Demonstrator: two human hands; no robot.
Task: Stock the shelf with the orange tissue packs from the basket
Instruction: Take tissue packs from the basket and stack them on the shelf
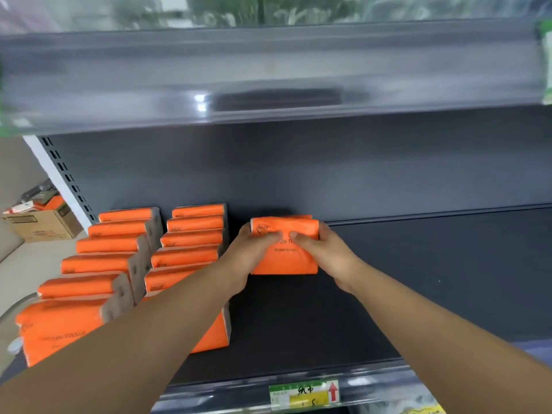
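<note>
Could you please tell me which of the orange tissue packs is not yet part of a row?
The orange pack standing alone to the right of the two rows: the left hand and the right hand both grip it.

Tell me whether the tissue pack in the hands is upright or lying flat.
Upright: the tissue pack stands on its long edge, printed face forward, left hand and right hand gripping its ends.

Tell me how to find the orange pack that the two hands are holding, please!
Start at the dark grey shelf. Two rows of orange tissue packs line its left end, front to back. The held pack stands apart to their right, near the back wall, and it is the only one with a left hand and a right hand gripping its sides.
</note>
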